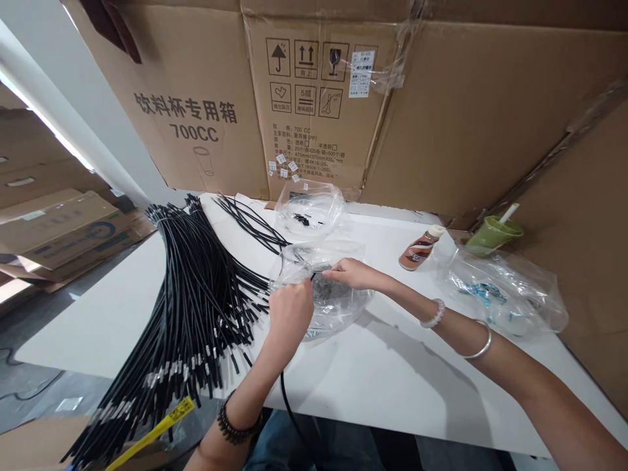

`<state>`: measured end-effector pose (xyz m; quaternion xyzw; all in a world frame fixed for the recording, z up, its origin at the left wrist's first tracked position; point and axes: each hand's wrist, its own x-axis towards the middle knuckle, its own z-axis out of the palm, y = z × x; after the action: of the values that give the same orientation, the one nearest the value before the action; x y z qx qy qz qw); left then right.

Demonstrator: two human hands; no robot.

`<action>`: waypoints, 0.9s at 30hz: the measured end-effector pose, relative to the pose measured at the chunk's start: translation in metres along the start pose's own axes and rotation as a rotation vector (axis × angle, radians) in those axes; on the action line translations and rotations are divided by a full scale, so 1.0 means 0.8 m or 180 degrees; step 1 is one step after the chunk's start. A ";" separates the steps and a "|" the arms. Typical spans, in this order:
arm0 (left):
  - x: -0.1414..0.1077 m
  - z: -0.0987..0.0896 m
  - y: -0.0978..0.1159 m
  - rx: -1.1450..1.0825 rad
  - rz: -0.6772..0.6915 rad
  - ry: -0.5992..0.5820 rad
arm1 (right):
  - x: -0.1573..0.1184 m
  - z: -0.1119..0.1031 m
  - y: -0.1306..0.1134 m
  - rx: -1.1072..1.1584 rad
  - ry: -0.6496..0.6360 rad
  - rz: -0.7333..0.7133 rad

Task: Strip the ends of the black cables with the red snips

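In the middle of the picture, my left hand (pixel 291 313) grips a black cable (pixel 284 392). My right hand (pixel 349 273) pinches close to its tip, over a clear bag (pixel 338 314) on the table (pixel 392 366).

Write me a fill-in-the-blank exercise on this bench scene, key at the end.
The cable in the left hand is ____. The cup with a straw in it is ____. The strip with a printed code is ____. The big print on the carton reads ____CC.

black; green; yellow; 700
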<state>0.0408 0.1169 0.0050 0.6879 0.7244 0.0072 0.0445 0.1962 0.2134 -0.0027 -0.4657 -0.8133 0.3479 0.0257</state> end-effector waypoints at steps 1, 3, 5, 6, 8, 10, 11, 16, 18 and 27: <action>0.001 0.001 0.000 0.0018 0.0026 -0.0003 | 0.001 0.002 0.001 -0.0007 -0.0001 -0.0002; 0.003 0.001 -0.001 0.0058 0.0079 -0.0018 | 0.003 0.007 0.004 -0.0032 0.0043 0.0010; 0.005 0.002 -0.001 0.0102 0.0127 -0.0033 | 0.005 0.011 0.006 -0.0069 0.0130 0.0039; 0.006 0.002 -0.002 0.0124 0.0147 -0.0037 | 0.005 0.012 0.007 -0.0091 0.0165 0.0055; 0.007 0.002 -0.004 0.0167 0.0182 -0.0044 | 0.005 0.010 0.009 -0.0142 0.0192 0.0082; 0.007 0.002 -0.006 0.0203 0.0217 -0.0053 | 0.003 0.005 0.009 -0.0202 0.0163 0.0096; 0.007 0.002 -0.007 0.0220 0.0235 -0.0062 | 0.001 0.001 0.008 -0.0235 0.0145 0.0098; 0.007 0.002 -0.008 0.0336 0.0340 -0.0131 | -0.003 -0.008 0.001 -0.0396 0.0011 0.0100; 0.006 0.001 -0.007 0.0398 0.0384 -0.0159 | -0.001 -0.009 -0.003 -0.0456 -0.0068 0.0114; 0.001 -0.005 -0.004 0.0578 0.0616 -0.0276 | 0.022 -0.041 -0.027 -0.0965 -0.0877 0.0310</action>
<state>0.0372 0.1180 0.0088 0.7554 0.6497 -0.0839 0.0124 0.1819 0.2381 0.0299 -0.4510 -0.8287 0.2828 -0.1730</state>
